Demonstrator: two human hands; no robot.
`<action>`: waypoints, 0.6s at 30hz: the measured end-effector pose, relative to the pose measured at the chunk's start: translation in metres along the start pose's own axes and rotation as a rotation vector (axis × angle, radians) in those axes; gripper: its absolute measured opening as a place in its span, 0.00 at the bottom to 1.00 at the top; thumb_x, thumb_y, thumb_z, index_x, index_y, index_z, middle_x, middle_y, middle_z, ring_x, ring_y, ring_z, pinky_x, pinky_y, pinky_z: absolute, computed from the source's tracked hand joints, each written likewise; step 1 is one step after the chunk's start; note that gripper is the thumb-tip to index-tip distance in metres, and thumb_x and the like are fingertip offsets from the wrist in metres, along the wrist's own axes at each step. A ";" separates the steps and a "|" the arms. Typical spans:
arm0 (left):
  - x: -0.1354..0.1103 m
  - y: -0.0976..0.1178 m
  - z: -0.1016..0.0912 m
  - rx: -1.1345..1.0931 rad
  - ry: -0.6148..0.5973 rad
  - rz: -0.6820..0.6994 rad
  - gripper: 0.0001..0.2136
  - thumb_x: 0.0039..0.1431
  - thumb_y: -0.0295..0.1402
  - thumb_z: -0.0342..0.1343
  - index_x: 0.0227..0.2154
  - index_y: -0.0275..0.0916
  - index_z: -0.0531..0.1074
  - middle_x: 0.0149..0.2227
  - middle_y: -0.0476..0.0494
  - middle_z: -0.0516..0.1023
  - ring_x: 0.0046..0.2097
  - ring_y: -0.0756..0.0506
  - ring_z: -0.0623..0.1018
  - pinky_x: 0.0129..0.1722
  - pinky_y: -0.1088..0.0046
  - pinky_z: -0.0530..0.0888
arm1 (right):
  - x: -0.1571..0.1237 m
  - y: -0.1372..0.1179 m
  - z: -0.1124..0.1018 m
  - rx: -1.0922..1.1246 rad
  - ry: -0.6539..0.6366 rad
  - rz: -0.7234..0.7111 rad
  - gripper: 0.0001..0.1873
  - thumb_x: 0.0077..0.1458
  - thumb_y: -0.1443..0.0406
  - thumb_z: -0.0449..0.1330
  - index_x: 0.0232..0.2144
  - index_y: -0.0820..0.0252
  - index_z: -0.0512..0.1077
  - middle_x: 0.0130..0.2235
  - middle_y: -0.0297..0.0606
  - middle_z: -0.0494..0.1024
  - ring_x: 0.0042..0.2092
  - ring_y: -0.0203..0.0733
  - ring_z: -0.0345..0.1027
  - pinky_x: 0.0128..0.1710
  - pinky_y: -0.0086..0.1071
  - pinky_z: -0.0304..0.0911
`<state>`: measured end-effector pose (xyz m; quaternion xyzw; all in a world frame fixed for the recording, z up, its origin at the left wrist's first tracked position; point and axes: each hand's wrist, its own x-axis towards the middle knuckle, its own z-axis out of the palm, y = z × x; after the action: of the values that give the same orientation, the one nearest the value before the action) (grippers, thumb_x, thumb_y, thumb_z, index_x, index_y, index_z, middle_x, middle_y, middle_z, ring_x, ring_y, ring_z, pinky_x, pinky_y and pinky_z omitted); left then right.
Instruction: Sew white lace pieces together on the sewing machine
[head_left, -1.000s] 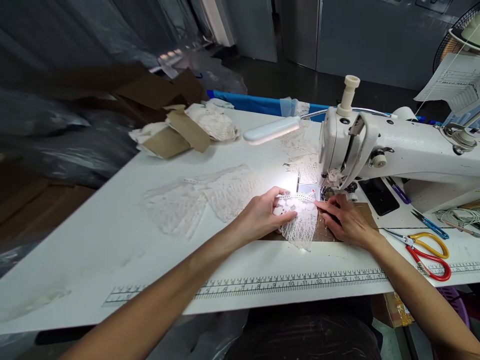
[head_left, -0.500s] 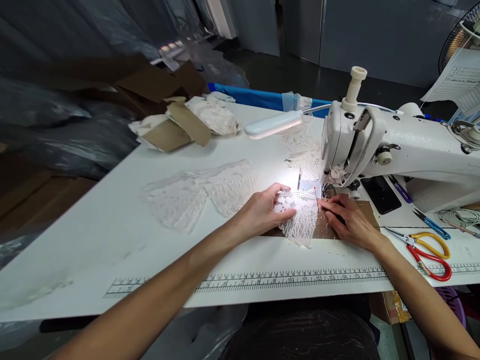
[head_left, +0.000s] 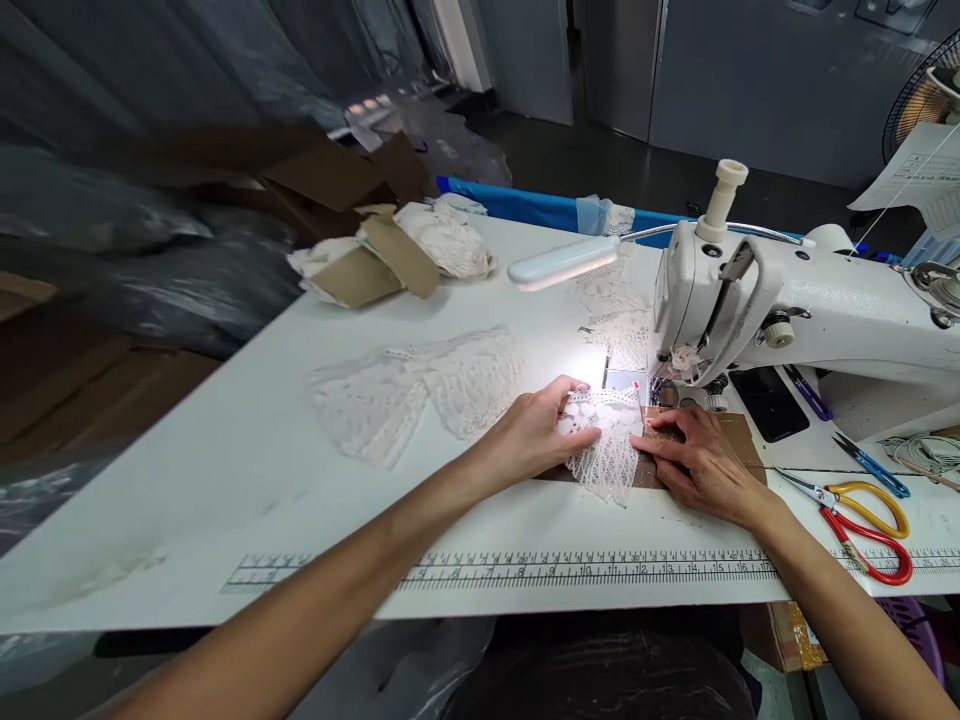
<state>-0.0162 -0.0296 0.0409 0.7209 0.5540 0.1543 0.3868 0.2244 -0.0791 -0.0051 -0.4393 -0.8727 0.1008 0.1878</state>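
Note:
Beneath the needle area of a white sewing machine (head_left: 847,300), a small piece of white lace (head_left: 609,455) lies under bright light. My left hand (head_left: 536,432) grips its left side, thumb on top and fingers at the upper edge. A red mark shows at the lace's upper right corner. My right hand (head_left: 699,462) rests on a brown board (head_left: 739,440), fingers apart, with a fingertip touching the lace's right edge. Another strip of lace (head_left: 616,310) lies behind the presser foot area.
More lace pieces (head_left: 420,385) are spread on the white table (head_left: 225,480). Scissors (head_left: 862,520), blue thread snips (head_left: 874,465) and a phone (head_left: 769,400) lie to the right. A lamp (head_left: 562,262) hangs over the table. Bundled lace (head_left: 450,240) sits at the back left.
My right hand's fingers have shifted slightly down and stretched left onto the lace's edge. My left hand keeps its grip on the lace. The whole view has shifted a little.

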 end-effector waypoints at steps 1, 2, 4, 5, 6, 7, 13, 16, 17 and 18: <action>0.000 0.000 0.000 0.006 0.005 -0.001 0.16 0.51 0.38 0.57 0.42 0.37 0.68 0.20 0.57 0.66 0.24 0.47 0.71 0.24 0.73 0.64 | 0.000 0.000 0.001 -0.003 0.011 -0.004 0.19 0.62 0.67 0.53 0.53 0.47 0.74 0.52 0.40 0.70 0.50 0.48 0.63 0.52 0.46 0.61; 0.000 0.000 0.000 0.011 0.008 -0.001 0.17 0.50 0.38 0.57 0.42 0.37 0.68 0.20 0.57 0.66 0.24 0.47 0.71 0.25 0.73 0.64 | 0.000 0.000 0.001 -0.007 0.022 -0.008 0.19 0.62 0.68 0.53 0.52 0.48 0.74 0.52 0.41 0.70 0.49 0.47 0.63 0.51 0.46 0.61; 0.000 -0.001 0.000 0.008 0.002 0.000 0.17 0.50 0.38 0.57 0.43 0.37 0.68 0.21 0.56 0.67 0.25 0.46 0.71 0.25 0.73 0.64 | 0.000 -0.001 0.002 -0.019 0.036 -0.011 0.19 0.62 0.68 0.53 0.51 0.48 0.75 0.51 0.41 0.71 0.49 0.47 0.64 0.51 0.46 0.62; 0.000 -0.002 0.001 0.002 -0.003 0.002 0.18 0.50 0.39 0.57 0.43 0.37 0.67 0.21 0.56 0.68 0.25 0.46 0.72 0.25 0.72 0.65 | 0.000 -0.001 0.002 -0.026 0.037 -0.011 0.19 0.62 0.68 0.53 0.51 0.48 0.75 0.51 0.41 0.71 0.49 0.47 0.64 0.50 0.46 0.62; 0.000 -0.003 0.001 -0.005 -0.006 0.005 0.18 0.50 0.39 0.57 0.44 0.37 0.67 0.21 0.56 0.68 0.25 0.46 0.72 0.25 0.72 0.65 | 0.001 -0.002 0.002 -0.034 0.039 -0.010 0.19 0.62 0.68 0.53 0.51 0.48 0.75 0.51 0.41 0.71 0.49 0.47 0.64 0.50 0.45 0.62; 0.000 -0.004 0.001 -0.011 -0.009 0.012 0.19 0.51 0.40 0.57 0.44 0.38 0.67 0.21 0.56 0.68 0.24 0.46 0.72 0.25 0.72 0.65 | 0.001 -0.003 0.002 -0.040 0.040 -0.009 0.19 0.61 0.69 0.54 0.51 0.48 0.75 0.51 0.41 0.71 0.48 0.48 0.64 0.50 0.45 0.63; 0.000 -0.014 -0.002 0.079 0.061 0.139 0.20 0.58 0.46 0.54 0.47 0.36 0.69 0.21 0.55 0.68 0.22 0.47 0.70 0.23 0.73 0.66 | 0.001 -0.007 -0.001 -0.040 0.026 0.005 0.17 0.62 0.68 0.55 0.50 0.48 0.75 0.51 0.41 0.71 0.48 0.48 0.65 0.50 0.46 0.65; 0.002 -0.019 -0.002 0.306 0.329 0.331 0.16 0.63 0.41 0.51 0.46 0.37 0.73 0.29 0.47 0.74 0.25 0.48 0.72 0.22 0.74 0.65 | 0.002 -0.008 -0.003 -0.036 -0.001 0.037 0.18 0.61 0.68 0.56 0.50 0.47 0.75 0.51 0.41 0.71 0.49 0.48 0.64 0.50 0.47 0.65; 0.004 -0.020 -0.001 0.381 0.396 0.436 0.14 0.64 0.39 0.50 0.44 0.37 0.74 0.32 0.45 0.75 0.26 0.48 0.73 0.21 0.75 0.65 | 0.002 -0.009 -0.003 -0.038 -0.008 0.045 0.18 0.61 0.68 0.56 0.51 0.47 0.75 0.51 0.40 0.71 0.49 0.48 0.64 0.51 0.47 0.65; 0.006 -0.020 0.000 0.444 0.417 0.557 0.13 0.66 0.38 0.49 0.42 0.37 0.75 0.35 0.43 0.77 0.28 0.48 0.73 0.21 0.75 0.65 | 0.002 -0.009 -0.003 -0.039 -0.013 0.048 0.19 0.60 0.69 0.57 0.51 0.47 0.75 0.51 0.40 0.71 0.49 0.48 0.64 0.51 0.46 0.65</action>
<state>-0.0281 -0.0223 0.0251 0.8625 0.4239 0.2726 0.0450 0.2179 -0.0828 0.0013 -0.4631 -0.8649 0.0911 0.1709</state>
